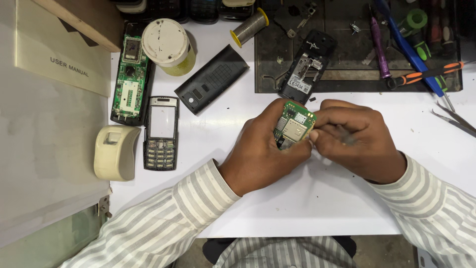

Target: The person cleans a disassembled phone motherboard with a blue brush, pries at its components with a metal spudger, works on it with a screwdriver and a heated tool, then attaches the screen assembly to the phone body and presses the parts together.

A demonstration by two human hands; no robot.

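Small green phone circuit board (294,124) at frame centre above the white bench (317,198), gripped in left hand (263,149), right hand (357,139) pinching its right edge, black phone back shell (306,67) just above, black keypad front cover (161,133) far left.

Both hands up off the table, meeting at centre. Left hand (263,149) cupped, palm turned in, fingers curled round from the far side, thumb near. Right hand (354,141) knuckles up, fingers bunched tight, thumb & index tip pinched right against the left's fingertips. Forearms angle in from near left & near right, wrists straight-ish, striped sleeves down to the cuffs.
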